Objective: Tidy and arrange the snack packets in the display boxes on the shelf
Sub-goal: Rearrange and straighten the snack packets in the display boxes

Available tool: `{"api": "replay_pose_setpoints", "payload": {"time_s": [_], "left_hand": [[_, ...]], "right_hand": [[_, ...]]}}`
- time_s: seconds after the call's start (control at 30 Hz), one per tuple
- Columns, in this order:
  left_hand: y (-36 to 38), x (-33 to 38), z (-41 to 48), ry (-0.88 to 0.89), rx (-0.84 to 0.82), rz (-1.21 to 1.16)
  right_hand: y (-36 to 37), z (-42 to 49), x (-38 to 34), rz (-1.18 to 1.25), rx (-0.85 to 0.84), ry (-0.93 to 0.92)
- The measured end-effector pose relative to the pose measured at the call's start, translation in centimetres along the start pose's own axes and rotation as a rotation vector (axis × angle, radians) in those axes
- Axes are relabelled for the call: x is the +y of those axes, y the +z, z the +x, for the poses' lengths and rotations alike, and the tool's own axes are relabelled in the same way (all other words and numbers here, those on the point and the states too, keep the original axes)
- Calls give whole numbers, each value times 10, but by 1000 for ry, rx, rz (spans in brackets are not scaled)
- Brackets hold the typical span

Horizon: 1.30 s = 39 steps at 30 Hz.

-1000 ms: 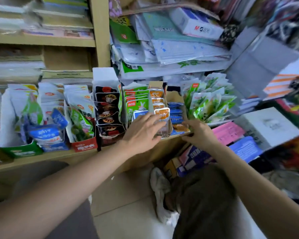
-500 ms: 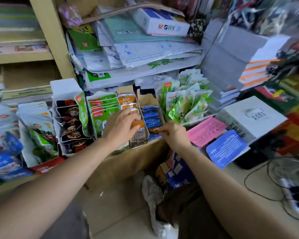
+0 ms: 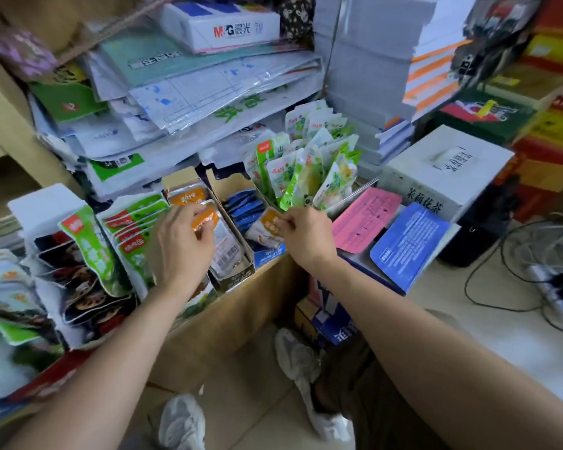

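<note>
Several cardboard display boxes of snack packets line the wooden shelf (image 3: 208, 323). My left hand (image 3: 182, 241) grips the orange packets (image 3: 189, 196) standing in a narrow display box (image 3: 238, 274). My right hand (image 3: 306, 235) pinches one orange-and-white packet (image 3: 267, 227) above the neighbouring box of blue packets (image 3: 241, 204). Left of my left hand stand green-and-red packets (image 3: 134, 222) and dark lotus-root packets (image 3: 78, 287). Green-and-white packets (image 3: 309, 164) fan out loosely behind my right hand.
Stacked plastic-wrapped stationery (image 3: 182, 92) overhangs the boxes. A pink card (image 3: 364, 219), a blue card (image 3: 407, 241) and a white tea box (image 3: 442, 170) lie to the right. Cables and a power strip (image 3: 556, 287) sit far right. My shoes (image 3: 182, 423) are below on the floor.
The view has swung right and closer. My right hand has lifted an orange-and-white packet out of the blue-packet box. My left hand stays on the orange packets.
</note>
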<state>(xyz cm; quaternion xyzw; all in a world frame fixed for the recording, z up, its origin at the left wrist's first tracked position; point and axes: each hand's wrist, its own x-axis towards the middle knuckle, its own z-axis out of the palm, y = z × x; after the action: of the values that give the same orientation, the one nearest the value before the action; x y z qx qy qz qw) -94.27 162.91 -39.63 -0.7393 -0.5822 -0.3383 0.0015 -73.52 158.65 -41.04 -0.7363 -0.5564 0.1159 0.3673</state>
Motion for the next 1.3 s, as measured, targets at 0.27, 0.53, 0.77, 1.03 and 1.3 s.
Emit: {"api": "replay_pose_setpoints", "payload": {"time_s": [0.27,0.53,0.77,1.03,1.3], "left_hand": [[-1,-7,18,-69,131,-95],[-9,-24,25,26,167,-176],[-18,-30,28,29,-149,-191],[-3,-10,29,345,-241,-134],[20,-9,30,414,-364,66]], "right_hand": [[-2,-22,9,11,-77,-195],[-1,-41,17,-77,-117,-415],[-24,-17,-12,-36,-28,-49],[-23,-13,-10,158,62,195],[-67,-39,16,362,271,192]]}}
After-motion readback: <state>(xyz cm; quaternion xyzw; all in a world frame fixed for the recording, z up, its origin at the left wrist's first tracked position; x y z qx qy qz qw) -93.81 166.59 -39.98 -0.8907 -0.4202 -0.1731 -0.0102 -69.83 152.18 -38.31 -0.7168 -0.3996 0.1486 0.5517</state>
